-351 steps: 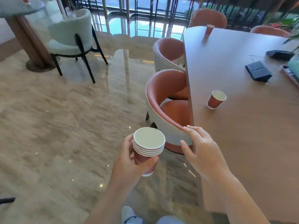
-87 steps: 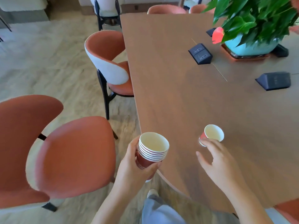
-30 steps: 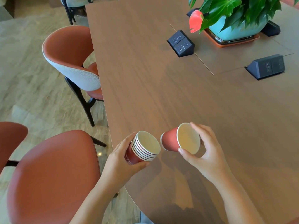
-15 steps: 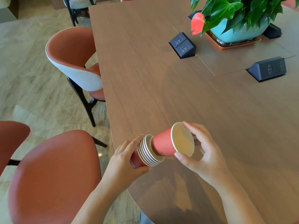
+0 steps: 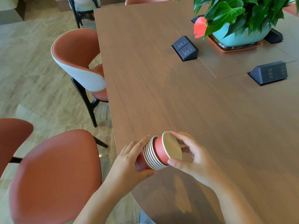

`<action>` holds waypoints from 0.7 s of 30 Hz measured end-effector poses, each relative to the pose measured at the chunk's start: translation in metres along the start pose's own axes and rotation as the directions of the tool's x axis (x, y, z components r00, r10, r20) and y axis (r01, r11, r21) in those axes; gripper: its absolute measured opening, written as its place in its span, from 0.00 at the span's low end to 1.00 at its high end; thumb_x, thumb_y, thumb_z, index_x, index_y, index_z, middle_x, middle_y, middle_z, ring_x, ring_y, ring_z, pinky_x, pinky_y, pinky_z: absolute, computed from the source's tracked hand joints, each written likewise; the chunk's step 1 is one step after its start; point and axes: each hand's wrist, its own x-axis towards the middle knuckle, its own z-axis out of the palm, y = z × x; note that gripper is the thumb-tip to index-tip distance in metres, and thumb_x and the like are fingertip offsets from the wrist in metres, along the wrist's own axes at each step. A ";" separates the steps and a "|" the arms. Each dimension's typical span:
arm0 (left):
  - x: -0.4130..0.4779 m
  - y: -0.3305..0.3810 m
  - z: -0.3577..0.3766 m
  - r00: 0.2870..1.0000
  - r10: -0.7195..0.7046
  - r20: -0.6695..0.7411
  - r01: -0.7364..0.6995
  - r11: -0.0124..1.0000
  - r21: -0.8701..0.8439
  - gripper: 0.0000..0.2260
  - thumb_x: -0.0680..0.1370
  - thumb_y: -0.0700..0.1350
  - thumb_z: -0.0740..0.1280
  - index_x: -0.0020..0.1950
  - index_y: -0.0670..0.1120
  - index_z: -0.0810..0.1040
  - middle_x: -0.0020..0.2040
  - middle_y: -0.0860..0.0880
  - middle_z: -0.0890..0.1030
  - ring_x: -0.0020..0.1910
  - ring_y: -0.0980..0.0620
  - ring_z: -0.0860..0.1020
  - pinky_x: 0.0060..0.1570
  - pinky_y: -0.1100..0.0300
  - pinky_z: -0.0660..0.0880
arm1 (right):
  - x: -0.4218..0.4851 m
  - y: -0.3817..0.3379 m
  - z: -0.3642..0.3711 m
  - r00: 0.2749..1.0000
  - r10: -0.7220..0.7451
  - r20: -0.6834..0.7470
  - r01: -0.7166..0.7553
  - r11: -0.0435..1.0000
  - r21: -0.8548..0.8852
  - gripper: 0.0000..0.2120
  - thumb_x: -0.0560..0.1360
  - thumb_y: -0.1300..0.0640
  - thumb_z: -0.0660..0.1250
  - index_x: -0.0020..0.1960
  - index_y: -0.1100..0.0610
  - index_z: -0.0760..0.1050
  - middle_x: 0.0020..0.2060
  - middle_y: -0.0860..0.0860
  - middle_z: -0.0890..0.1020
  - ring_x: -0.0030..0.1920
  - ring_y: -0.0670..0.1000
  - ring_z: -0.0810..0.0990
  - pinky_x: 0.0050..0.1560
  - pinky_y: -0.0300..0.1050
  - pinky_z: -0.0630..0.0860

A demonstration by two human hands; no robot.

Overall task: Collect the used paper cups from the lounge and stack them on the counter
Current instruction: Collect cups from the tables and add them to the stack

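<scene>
Cup partly nested in tilted stack.

Base of stack hidden under left hand — plant cropped at top.
</scene>
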 end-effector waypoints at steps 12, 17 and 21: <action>-0.008 0.007 -0.003 1.000 0.026 -0.005 -0.027 1.000 -0.005 0.41 0.63 0.51 0.78 0.65 0.67 0.55 0.57 0.64 0.70 0.59 0.57 0.71 0.59 0.57 0.71 | 0.001 0.006 0.011 0.995 0.011 0.099 -0.006 0.999 -0.052 0.33 0.62 0.41 0.72 0.64 0.43 0.66 0.62 0.37 0.70 0.61 0.38 0.70 0.55 0.30 0.69; -0.010 0.009 -0.003 1.000 0.012 -0.019 -0.012 1.000 -0.007 0.41 0.63 0.51 0.78 0.65 0.67 0.56 0.57 0.63 0.70 0.58 0.58 0.71 0.58 0.59 0.71 | 0.002 0.010 0.013 0.993 0.002 0.120 0.005 0.998 -0.060 0.34 0.62 0.37 0.70 0.66 0.41 0.65 0.62 0.33 0.68 0.62 0.39 0.70 0.57 0.34 0.70; -0.012 0.011 -0.002 0.999 0.003 -0.050 -0.004 1.000 -0.018 0.41 0.63 0.51 0.78 0.65 0.67 0.56 0.56 0.62 0.71 0.57 0.57 0.73 0.57 0.59 0.72 | 0.001 0.013 0.013 0.992 -0.005 0.129 0.013 0.998 -0.058 0.35 0.62 0.36 0.69 0.66 0.39 0.63 0.64 0.29 0.66 0.64 0.37 0.68 0.59 0.36 0.70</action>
